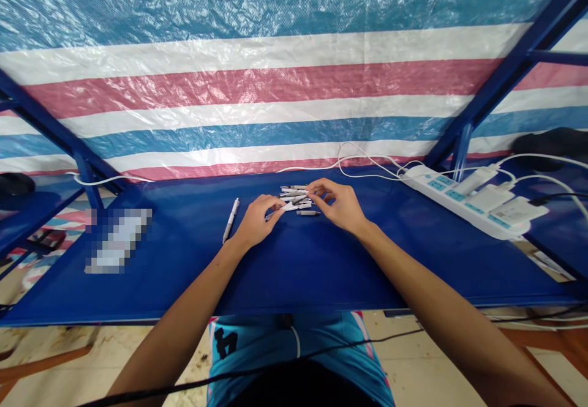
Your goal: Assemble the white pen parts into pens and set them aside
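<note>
From the head camera, we look down on a small pile of white pens [294,197] lying on a blue table top [321,272], their long axes running roughly side to side. Our right hand [337,205] sits at the pile's right edge, half open, its fingertips [313,188] resting on the pens; whether it has hold of one, we cannot tell. Our left hand [256,220], just left of the pile and about as near to it, is closed to a pinch on a slim white pen part [285,207], whose end points toward the pile. A loose white pen [231,220] lies angled further left of the pile, a short grey pen part [309,212] rests at its near edge, and a white power strip [463,202] lies well to its right.
</note>
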Tool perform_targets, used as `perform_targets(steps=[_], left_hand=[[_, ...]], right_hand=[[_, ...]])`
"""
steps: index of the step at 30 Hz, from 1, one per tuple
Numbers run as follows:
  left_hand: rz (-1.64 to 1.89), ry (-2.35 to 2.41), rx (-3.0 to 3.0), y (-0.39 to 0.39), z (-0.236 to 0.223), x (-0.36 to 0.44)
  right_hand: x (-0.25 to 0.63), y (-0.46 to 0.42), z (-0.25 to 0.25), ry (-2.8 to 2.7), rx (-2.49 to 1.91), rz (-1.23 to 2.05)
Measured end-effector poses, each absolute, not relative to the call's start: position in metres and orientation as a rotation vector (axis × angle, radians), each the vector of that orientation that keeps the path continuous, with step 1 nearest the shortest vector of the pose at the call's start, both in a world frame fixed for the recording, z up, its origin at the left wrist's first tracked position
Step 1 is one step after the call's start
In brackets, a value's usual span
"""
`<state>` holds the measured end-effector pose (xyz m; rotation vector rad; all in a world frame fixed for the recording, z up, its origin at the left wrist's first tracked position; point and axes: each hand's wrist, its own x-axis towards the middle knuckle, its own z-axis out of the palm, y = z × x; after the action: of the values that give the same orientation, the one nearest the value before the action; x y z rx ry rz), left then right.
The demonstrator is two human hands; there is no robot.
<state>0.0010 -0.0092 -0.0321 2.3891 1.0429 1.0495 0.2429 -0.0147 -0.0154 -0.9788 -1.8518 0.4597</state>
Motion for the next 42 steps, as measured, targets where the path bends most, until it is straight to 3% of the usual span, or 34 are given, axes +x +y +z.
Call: perform_targets(steps=[33,42], left_hand=[[1.059,1.087,2.404,-0.005,-0.035,-0.001],[1.083,1.122,2.348,-0.006,-0.035,0.000]], right_hand=[[0.250,-0.013,-0.008,-1.892,-1.171,0.402],[0.250,-0.010,-0.014,-2.226,-1.284,0.535]])
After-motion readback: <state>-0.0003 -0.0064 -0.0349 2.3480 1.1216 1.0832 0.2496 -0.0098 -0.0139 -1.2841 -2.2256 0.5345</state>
